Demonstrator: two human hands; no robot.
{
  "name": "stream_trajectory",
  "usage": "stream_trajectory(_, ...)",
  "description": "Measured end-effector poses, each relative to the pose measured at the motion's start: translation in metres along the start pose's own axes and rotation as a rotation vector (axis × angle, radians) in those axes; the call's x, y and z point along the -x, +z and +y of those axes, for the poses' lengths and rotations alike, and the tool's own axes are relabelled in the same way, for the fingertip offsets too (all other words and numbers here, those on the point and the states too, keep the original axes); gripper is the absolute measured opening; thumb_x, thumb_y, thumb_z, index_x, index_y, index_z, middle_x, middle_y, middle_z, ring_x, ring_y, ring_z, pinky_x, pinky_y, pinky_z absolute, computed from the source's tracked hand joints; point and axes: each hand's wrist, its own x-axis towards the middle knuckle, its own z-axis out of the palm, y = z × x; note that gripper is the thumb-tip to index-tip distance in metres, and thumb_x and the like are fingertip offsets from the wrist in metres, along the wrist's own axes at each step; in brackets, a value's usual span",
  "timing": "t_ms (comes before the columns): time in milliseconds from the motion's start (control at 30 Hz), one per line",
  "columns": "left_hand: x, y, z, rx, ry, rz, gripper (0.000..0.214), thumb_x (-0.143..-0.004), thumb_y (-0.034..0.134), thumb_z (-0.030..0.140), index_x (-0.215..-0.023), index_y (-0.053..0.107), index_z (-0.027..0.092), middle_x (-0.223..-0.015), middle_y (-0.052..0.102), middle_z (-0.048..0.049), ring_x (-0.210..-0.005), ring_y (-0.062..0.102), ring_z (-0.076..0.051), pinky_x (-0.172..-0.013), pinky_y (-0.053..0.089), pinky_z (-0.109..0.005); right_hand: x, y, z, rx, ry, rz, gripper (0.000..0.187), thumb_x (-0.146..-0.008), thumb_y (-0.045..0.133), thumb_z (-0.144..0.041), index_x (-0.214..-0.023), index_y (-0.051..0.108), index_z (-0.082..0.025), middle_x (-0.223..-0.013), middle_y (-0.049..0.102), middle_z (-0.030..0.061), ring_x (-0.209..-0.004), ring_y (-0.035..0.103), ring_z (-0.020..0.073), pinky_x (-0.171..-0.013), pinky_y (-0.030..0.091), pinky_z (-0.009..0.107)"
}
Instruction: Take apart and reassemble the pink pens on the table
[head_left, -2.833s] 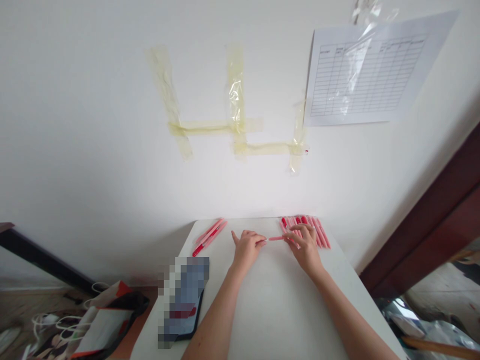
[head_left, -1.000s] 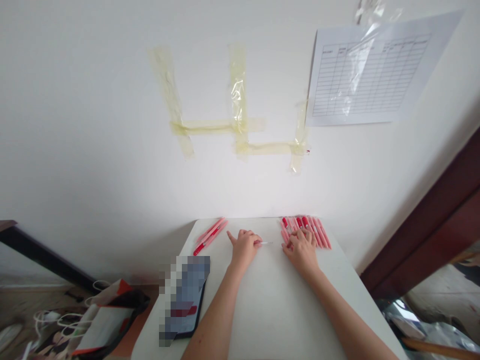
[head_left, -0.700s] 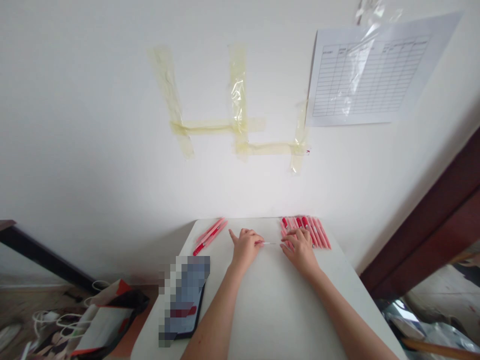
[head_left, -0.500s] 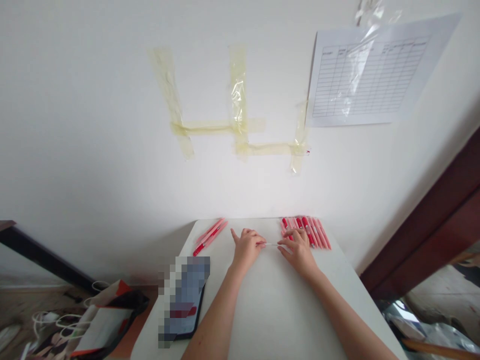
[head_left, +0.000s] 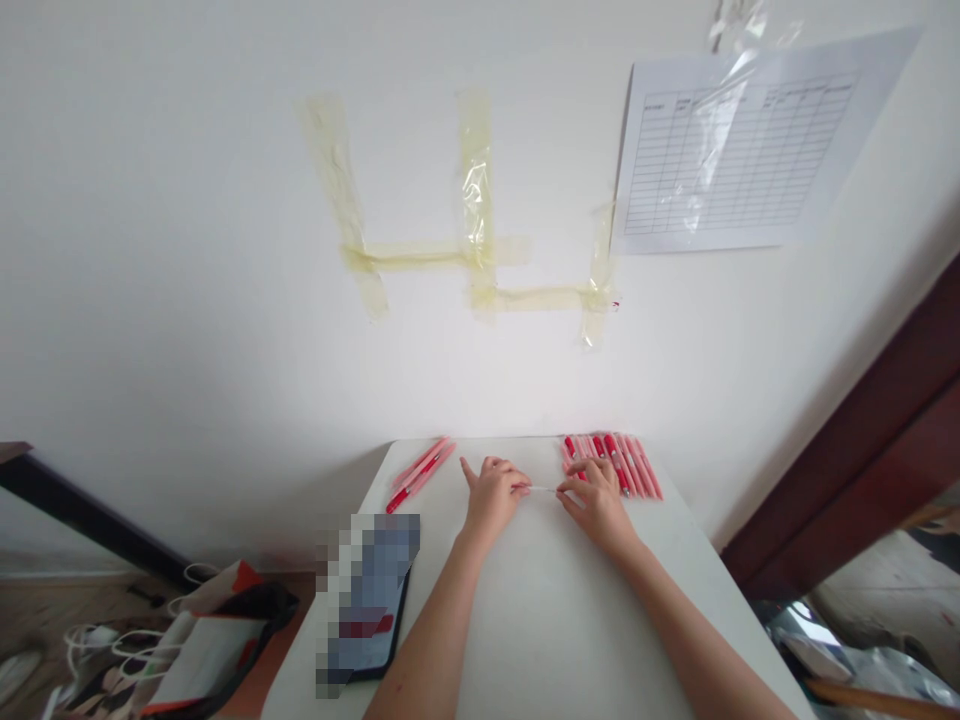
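Note:
My left hand (head_left: 491, 497) is closed at the fingertips on one end of a thin white rod (head_left: 541, 489), possibly a pen refill, with a bit of red showing at the fingers. The far end of the rod meets the fingertips of my right hand (head_left: 598, 498), but I cannot tell if they grip it. That hand is just in front of a row of red pens in pink sleeves (head_left: 611, 465). Left of my hands, a few more sleeved red pens (head_left: 418, 476) lie at an angle on the white table (head_left: 555, 620).
A phone with a blurred screen (head_left: 367, 600) lies near the table's left edge. Tape strips (head_left: 476, 240) and a ruled paper chart (head_left: 739, 155) are on the wall behind. Bags (head_left: 214, 640) sit on the floor at left; a dark red door frame (head_left: 847, 480) stands at right.
The pink sleeve once between my hands is gone, and the thin white rod shows there instead. My right hand has moved left, off the pen row, until its fingertips reach the rod's far end.

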Motion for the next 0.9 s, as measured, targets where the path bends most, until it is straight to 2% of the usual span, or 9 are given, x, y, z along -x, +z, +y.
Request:
stream_trajectory(200, -0.0015, -0.0028, -0.0071, -0.054, -0.068, 0.051, 0.009, -0.084, 0.068, 0.029, -0.083, 0.074, 0.035, -0.094, 0.071, 0.0025, -0.109, 0.051, -0.023, -0.107, -0.014, -0.072, 0.0008, -0.0015, 0.0006, 0.097, 0.122, 0.039, 0.009, -0.084, 0.065, -0.029, -0.077, 0.07, -0.024, -0.103, 0.062, 0.0065, -0.11, 0.044, 0.0289, -0.099, 0.036, 0.055)
stream_trajectory(367, -0.0012, -0.002, -0.0068, -0.055, -0.078, 0.046, 0.008, -0.082, 0.069, 0.028, -0.082, 0.074, 0.034, -0.093, 0.071, 0.0026, -0.107, 0.051, -0.022, -0.107, -0.015, -0.072, 0.0003, -0.001, -0.0054, 0.161, 0.194, -0.004, 0.014, -0.083, 0.065, -0.029, -0.071, 0.069, -0.023, -0.101, 0.062, 0.0053, -0.111, 0.044, 0.0282, -0.104, 0.03, 0.054)
stream_trajectory(700, -0.0015, -0.0023, -0.0047, -0.034, -0.09, 0.002, 0.009, -0.081, 0.07, 0.026, -0.082, 0.075, 0.034, -0.095, 0.071, 0.0011, -0.11, 0.049, -0.024, -0.106, -0.015, -0.073, 0.0006, 0.0014, -0.005, 0.181, 0.21, -0.039, 0.013, -0.082, 0.066, -0.029, -0.071, 0.069, -0.023, -0.101, 0.063, 0.0047, -0.111, 0.044, 0.0289, -0.104, 0.028, 0.052)
stream_trajectory(900, -0.0004, -0.0009, -0.0054, -0.025, -0.067, 0.03, 0.009, -0.081, 0.07, 0.027, -0.082, 0.074, 0.035, -0.094, 0.071, 0.0023, -0.109, 0.05, -0.023, -0.106, -0.015, -0.073, 0.0004, 0.002, -0.0048, 0.193, 0.203, -0.035, 0.011, -0.081, 0.068, -0.027, -0.071, 0.068, -0.023, -0.101, 0.063, 0.0046, -0.111, 0.044, 0.0291, -0.103, 0.029, 0.052)
